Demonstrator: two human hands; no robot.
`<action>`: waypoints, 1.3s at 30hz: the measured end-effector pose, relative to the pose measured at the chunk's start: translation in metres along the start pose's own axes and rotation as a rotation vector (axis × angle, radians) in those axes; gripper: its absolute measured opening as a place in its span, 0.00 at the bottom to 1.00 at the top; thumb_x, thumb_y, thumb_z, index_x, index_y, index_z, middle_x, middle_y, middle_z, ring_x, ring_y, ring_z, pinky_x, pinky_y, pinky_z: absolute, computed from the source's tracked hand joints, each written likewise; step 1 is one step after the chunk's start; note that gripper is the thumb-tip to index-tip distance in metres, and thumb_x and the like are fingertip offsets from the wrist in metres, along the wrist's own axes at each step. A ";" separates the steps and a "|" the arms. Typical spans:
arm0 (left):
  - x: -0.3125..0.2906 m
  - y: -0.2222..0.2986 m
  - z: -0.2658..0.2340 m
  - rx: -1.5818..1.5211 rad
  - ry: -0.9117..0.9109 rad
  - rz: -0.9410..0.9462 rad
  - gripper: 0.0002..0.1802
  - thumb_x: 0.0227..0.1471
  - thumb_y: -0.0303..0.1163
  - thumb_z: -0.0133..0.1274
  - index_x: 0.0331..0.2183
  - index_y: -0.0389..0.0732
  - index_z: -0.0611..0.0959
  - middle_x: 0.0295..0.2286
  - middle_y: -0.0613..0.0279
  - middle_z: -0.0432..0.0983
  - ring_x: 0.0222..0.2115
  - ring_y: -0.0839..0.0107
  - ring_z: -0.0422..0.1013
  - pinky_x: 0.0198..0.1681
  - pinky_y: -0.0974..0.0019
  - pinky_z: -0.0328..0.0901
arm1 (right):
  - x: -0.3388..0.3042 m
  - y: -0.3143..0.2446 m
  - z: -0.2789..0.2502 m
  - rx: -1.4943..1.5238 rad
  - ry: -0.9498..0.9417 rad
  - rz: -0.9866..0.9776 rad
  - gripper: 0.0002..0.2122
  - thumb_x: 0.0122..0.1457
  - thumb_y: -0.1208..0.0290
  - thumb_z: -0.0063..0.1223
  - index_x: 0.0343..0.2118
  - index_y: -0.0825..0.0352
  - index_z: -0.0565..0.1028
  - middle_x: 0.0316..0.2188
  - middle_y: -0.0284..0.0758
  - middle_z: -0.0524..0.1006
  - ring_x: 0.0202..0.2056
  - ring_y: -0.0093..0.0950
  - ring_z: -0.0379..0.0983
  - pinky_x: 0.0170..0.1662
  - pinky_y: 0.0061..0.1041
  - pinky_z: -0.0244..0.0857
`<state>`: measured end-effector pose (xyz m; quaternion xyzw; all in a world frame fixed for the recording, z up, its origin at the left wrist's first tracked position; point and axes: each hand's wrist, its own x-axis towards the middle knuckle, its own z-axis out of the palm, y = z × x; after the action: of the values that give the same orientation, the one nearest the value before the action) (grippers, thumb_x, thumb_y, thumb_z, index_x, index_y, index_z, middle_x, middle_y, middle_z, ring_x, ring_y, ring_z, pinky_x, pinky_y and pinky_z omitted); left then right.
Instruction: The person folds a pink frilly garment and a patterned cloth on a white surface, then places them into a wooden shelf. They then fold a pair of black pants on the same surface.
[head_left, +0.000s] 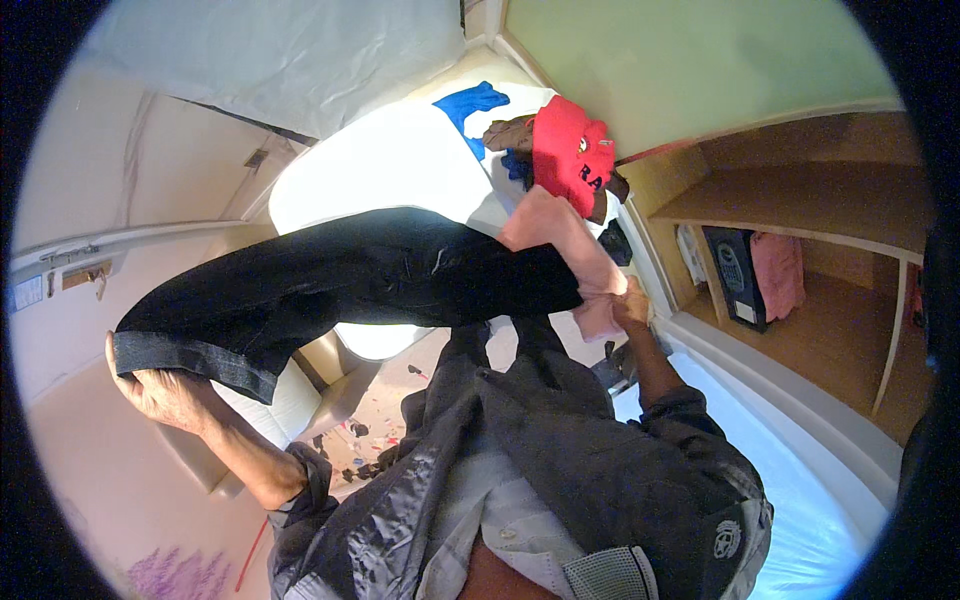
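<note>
A long black garment (pixel 350 260), which looks like folded trousers, stretches sideways in front of me over the white table. My left hand (pixel 155 392) grips its left end, where a greyish-black band (pixel 195 358) shows; the thumb is on the outside. At the right, my right hand (pixel 632 305) is closed on a pink cloth (pixel 575 245) that drapes up onto the table. The garment's right end lies against this cloth, and I cannot tell whether the right hand also holds it.
The brightly lit white table (pixel 340 185) bears a red printed garment (pixel 570 150), a blue cloth (pixel 468 108) and a brown cloth (pixel 510 133). On the right stands a wooden shelf (pixel 790 195) with a dark box (pixel 735 270) and folded pink cloth (pixel 778 275). Scraps litter the floor (pixel 385 405).
</note>
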<state>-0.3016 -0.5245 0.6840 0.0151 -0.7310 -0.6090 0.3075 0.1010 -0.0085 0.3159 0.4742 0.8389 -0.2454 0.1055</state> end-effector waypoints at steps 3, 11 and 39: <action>0.001 0.006 0.012 0.010 -0.014 0.047 0.18 0.68 0.31 0.49 0.57 0.36 0.76 0.44 0.50 0.79 0.41 0.62 0.78 0.46 0.63 0.76 | 0.001 0.037 -0.021 -0.081 -0.067 0.141 0.21 0.53 0.63 0.64 0.46 0.65 0.70 0.41 0.54 0.80 0.46 0.54 0.77 0.50 0.46 0.72; -0.011 0.075 0.053 0.066 0.089 0.113 0.19 0.66 0.34 0.53 0.55 0.36 0.79 0.42 0.49 0.81 0.38 0.61 0.78 0.42 0.60 0.77 | 0.025 0.119 0.013 -0.127 -0.057 -0.014 0.28 0.48 0.62 0.67 0.51 0.70 0.72 0.42 0.52 0.81 0.47 0.49 0.79 0.50 0.43 0.73; -0.058 0.129 0.059 0.051 -0.183 0.268 0.21 0.65 0.29 0.52 0.57 0.32 0.74 0.45 0.45 0.79 0.42 0.58 0.79 0.49 0.60 0.76 | 0.112 0.112 0.140 -0.358 -0.308 0.102 0.27 0.39 0.53 0.75 0.42 0.62 0.82 0.45 0.40 0.83 0.44 0.39 0.82 0.45 0.35 0.78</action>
<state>-0.2370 -0.4167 0.7709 -0.1302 -0.7668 -0.5424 0.3177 0.1291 0.0510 0.1151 0.4467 0.8180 -0.1564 0.3268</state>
